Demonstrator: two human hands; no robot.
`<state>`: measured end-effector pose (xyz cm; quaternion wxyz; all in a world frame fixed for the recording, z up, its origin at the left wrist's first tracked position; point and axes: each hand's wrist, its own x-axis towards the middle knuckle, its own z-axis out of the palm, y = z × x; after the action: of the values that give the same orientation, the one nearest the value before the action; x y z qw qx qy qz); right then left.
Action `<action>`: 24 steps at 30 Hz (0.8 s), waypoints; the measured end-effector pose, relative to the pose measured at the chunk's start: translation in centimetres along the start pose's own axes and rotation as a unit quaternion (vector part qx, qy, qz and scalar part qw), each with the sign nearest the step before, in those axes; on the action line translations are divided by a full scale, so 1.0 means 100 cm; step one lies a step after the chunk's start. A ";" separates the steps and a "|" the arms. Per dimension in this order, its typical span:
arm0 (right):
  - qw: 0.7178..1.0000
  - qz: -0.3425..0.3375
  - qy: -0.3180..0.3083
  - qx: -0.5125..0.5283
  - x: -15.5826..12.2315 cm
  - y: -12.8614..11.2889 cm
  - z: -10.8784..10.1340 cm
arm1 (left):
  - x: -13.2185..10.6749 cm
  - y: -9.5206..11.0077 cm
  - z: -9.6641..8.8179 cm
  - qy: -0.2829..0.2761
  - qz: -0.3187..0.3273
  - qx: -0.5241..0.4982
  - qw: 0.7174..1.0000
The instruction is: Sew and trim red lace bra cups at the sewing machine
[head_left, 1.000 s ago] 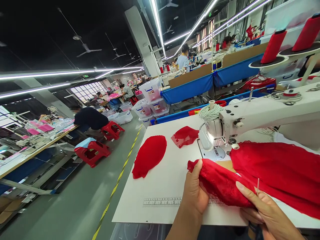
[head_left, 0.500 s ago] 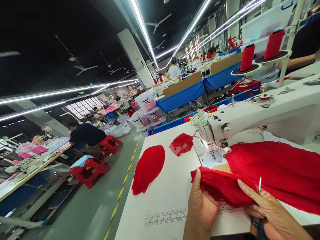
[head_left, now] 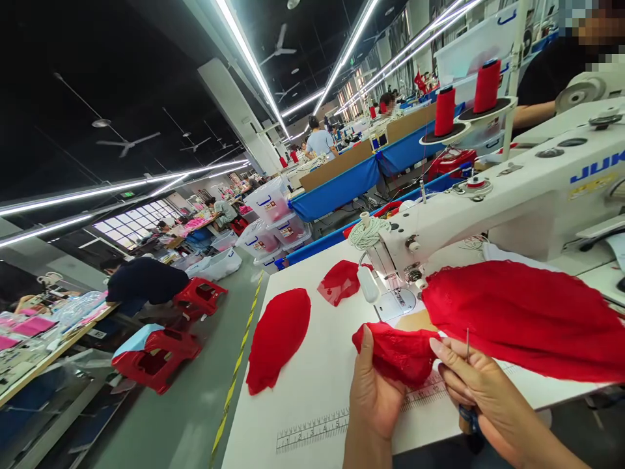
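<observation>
Item in hand: one piece of red cloth (head_left: 403,357), gathered and slightly bunched, held over the counter (head_left: 261,423) between its near edge and the plate of the sewing machine (head_left: 469,215). I cannot tell how far the cloth is raised.

Alignment: its long axis runs side to side from one hand to the other, roughly along the counter's near edge. The needle plate (head_left: 396,303) lies just beyond the cloth, towards the far edge. Of my two hands, the left looks slightly nearer that plate; the margin is small.

Left hand (head_left: 375,394): thumb pressed on top of the cloth's left end, the palm turned up under the bulk. The fingers beneath are mostly hidden.

Right hand (head_left: 481,384): thumb and forefinger pinch the right end. The same hand also retains a tool (head_left: 467,413); a thin metal tip stands up past the fingers and a dark blue part shows below. Its type cannot be confirmed.

Surroundings: a large red panel (head_left: 527,319) lies right of the needle area, reaching towards the right side, nearer my right hand. An oval red piece (head_left: 280,342) lies flat near the counter's left edge, well apart from my fingers.
</observation>
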<state>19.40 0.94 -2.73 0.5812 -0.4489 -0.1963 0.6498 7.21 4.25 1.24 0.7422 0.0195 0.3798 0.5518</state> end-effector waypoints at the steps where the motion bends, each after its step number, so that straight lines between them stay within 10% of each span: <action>1: 1.000 0.002 -0.002 -0.003 0.000 0.001 0.001 | 0.000 0.000 -0.001 0.005 0.010 0.004 1.000; 24: 0.998 0.027 0.052 0.006 -0.002 -0.006 -0.006 | -0.005 0.006 -0.009 0.071 0.057 -0.028 0.996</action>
<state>20.23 0.70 -2.49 0.5753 -0.4836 -0.1499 0.6424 6.12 3.69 1.11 0.6813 -0.0184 0.4141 0.6033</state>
